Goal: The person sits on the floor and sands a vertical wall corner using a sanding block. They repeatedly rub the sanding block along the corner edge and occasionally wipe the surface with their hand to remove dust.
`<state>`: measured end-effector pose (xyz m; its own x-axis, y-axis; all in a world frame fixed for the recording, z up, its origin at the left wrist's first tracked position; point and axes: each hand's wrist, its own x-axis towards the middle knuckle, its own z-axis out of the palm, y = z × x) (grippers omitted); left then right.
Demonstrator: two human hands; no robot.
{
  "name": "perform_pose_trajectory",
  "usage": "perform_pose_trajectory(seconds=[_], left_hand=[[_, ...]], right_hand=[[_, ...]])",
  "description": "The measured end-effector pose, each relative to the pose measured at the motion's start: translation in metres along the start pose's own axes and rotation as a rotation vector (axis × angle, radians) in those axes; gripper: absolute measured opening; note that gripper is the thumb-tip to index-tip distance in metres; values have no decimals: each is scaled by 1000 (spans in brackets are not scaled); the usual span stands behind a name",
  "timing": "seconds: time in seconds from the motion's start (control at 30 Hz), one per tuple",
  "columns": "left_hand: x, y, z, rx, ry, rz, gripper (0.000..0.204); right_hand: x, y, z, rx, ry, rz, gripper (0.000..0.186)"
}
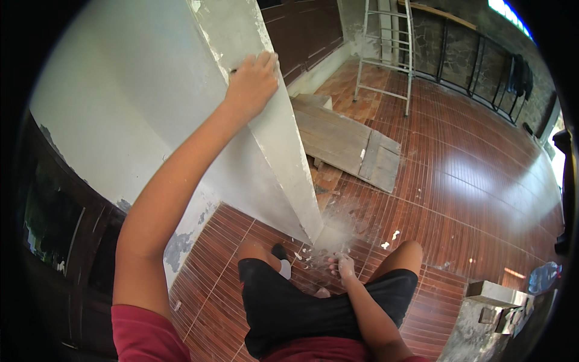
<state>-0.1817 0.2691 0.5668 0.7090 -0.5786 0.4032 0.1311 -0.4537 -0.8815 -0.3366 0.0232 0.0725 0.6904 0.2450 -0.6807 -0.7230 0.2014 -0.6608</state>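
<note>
My left hand [253, 83] presses against the upper part of a pale, grey-white pillar [283, 154] with chipped paint along its edges. Its fingers are bent and held together over the pillar's face. A small dark bit shows by the thumb, but what lies under the palm is hidden. Down between my knees hangs my right hand [342, 268], dusted white, its fingers loosely curled and apart with nothing visible in them. White dust and paint flakes [338, 232] lie on the floor at the pillar's foot.
Wooden boards [347, 145] lie right of the pillar, with a metal ladder [386, 57] behind. A dark-framed window or door [66, 253] is at the left. Far right stand a plastic bottle [544, 277] and a pale block [496, 294]. The floor [458, 199] is reddish-brown tile.
</note>
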Motion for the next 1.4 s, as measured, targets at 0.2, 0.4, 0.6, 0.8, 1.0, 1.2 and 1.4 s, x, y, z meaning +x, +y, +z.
perform_pose_trajectory(seconds=[0.2,0.4,0.6,0.8,1.0,1.2,1.4], left_hand=[[-66,134,31,-216,-275,140,28],[-145,255,44,-371,-356,360,19],[-86,181,38,-345,-461,97,26],[-2,16,11,-185,60,-152,22],[-15,33,3,-59,-56,-68,25],[-46,115,29,-211,-196,27,25],[-97,215,51,-264,-323,141,16]], right_hand=[[-7,4,-5,-13,50,-37,24],[-11,3,-12,-52,41,-54,32],[-8,10,-12,-83,55,-50,32],[-2,13,-4,-116,22,-48,30],[1,12,0,-182,-1,-31,30],[0,14,-5,-166,70,-12,30],[-3,11,-9,-122,99,14,25]])
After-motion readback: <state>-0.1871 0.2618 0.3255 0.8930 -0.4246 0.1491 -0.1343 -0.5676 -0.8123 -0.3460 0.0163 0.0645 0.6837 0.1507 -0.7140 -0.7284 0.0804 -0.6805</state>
